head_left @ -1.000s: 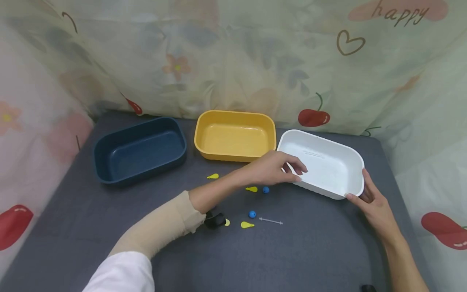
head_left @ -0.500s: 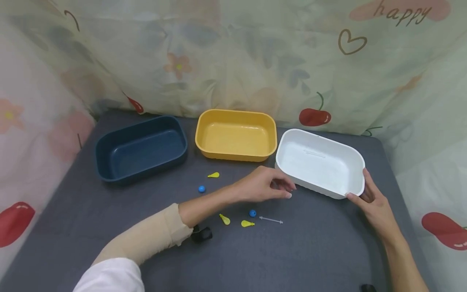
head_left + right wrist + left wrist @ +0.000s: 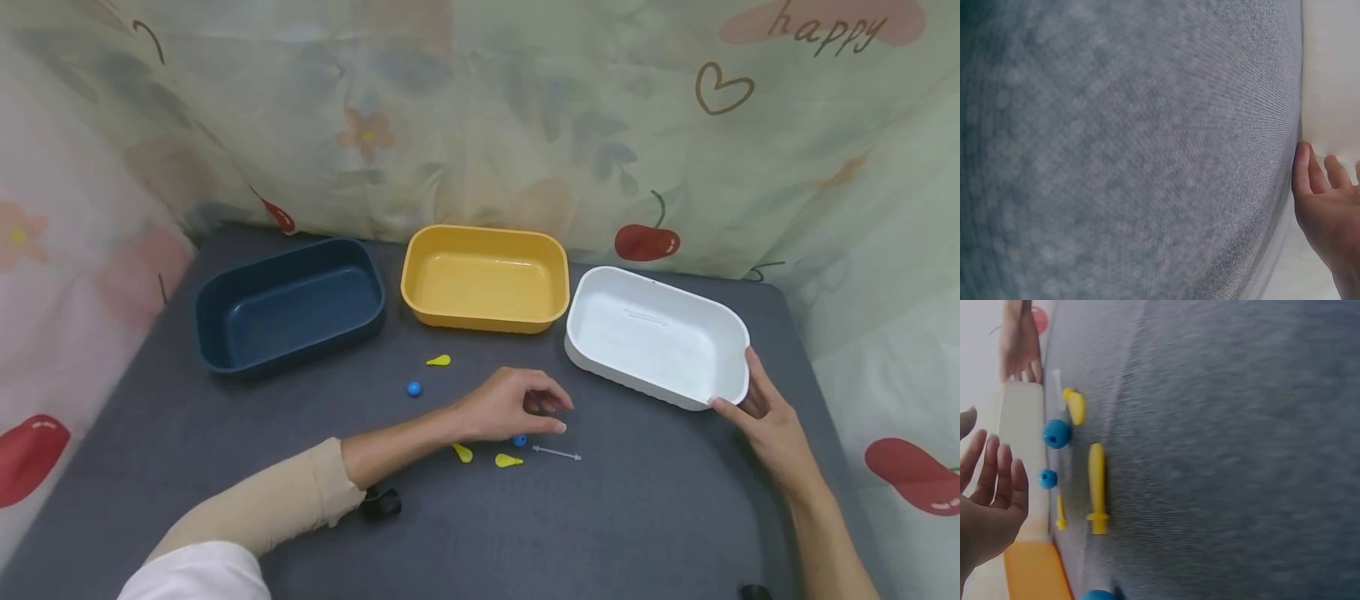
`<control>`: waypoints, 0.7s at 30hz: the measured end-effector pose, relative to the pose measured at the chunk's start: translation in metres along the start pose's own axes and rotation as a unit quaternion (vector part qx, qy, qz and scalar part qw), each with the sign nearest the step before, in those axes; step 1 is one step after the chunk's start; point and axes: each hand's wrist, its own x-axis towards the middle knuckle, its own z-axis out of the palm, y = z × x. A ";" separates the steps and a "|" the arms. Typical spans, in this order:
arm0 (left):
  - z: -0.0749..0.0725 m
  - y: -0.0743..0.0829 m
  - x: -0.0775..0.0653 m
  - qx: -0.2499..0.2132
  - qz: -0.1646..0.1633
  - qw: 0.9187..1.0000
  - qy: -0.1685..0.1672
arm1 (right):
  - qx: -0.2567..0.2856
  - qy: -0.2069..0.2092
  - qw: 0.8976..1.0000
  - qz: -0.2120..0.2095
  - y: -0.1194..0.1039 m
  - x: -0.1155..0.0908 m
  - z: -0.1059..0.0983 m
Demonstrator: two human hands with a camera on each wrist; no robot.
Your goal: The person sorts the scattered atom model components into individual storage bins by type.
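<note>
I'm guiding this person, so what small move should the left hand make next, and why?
Probably lower the left hand to pinch the blue bead just below it in the head view: that hand looks empty, while the right hand grips the white bin.

The far edge of the dark grey tabletop (image 3: 637,517) is backed by a pale hanging cloth (image 3: 480,108), printed with cherries (image 3: 647,242) and flowers (image 3: 365,136). Its left edge is flanked by a pinkish drape (image 3: 67,325), its right by a whitish drape (image 3: 870,350).
</note>
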 end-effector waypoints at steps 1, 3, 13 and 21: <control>0.001 -0.002 -0.002 0.004 -0.001 1.000 -0.003 | 0.001 0.000 1.000 -0.002 0.000 0.000 0.000; 0.003 -0.004 -0.005 0.012 -0.002 1.000 -0.004 | 0.005 -0.001 1.000 -0.003 0.000 0.000 0.000; 0.011 -0.013 -0.017 0.028 -0.025 0.999 0.005 | 0.009 0.002 1.000 -0.005 -0.001 0.000 0.000; 0.017 -0.017 -0.021 0.057 -0.023 0.998 -0.002 | 0.013 0.002 1.000 0.002 0.000 0.001 0.000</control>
